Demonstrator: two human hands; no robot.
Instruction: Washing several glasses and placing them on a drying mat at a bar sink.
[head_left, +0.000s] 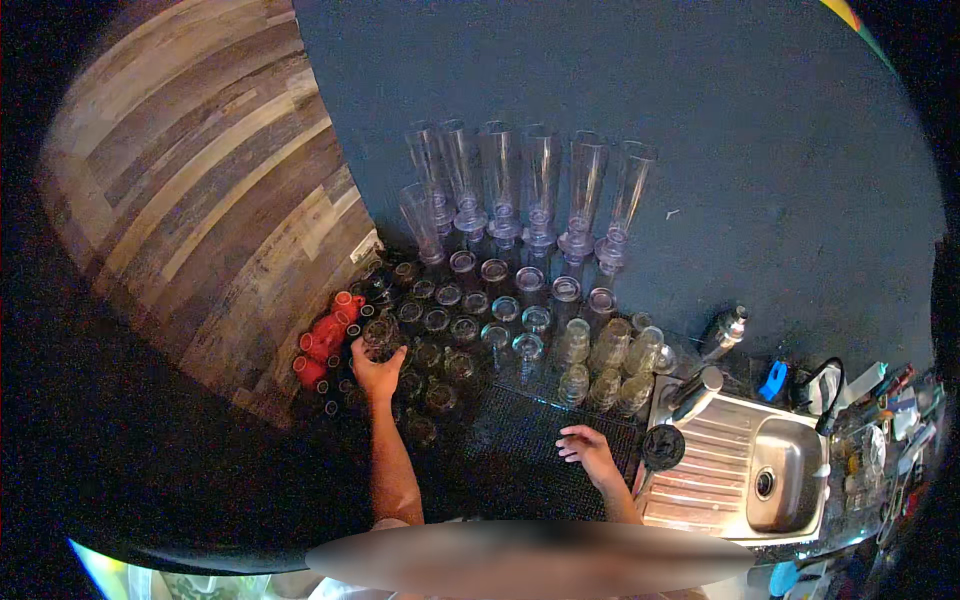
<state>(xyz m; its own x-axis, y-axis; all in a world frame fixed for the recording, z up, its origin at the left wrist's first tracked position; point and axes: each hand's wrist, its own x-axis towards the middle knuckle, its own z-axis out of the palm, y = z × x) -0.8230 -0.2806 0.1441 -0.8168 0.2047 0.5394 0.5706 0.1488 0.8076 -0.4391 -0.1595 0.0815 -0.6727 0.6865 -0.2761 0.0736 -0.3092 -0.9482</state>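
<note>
My left hand (379, 371) is curled around a clear glass (381, 331) at the left end of the dark counter. Other clear glasses stand close by, among them a glass mug (459, 364) to the right. Just left of the hand are red cups or glasses (326, 337) and several small glasses (323, 387). My right hand (589, 452) is over a black rubber bar mat (517, 427), its fingers slightly spread and nothing in them. Stacked yellowish glasses (605, 386) stand beyond it, and a round black strainer-like object (664, 448) lies to its right.
Tall clear plastic cups with narrow stems (540, 187) line the dark blue wall (750, 187). A steel sink (787, 465) with a ridged drainboard (697, 480) and a faucet (694, 394) is at right. Past it sit a blue object (773, 380) and cluttered tools. Wood-look panelling (225, 187) borders the left.
</note>
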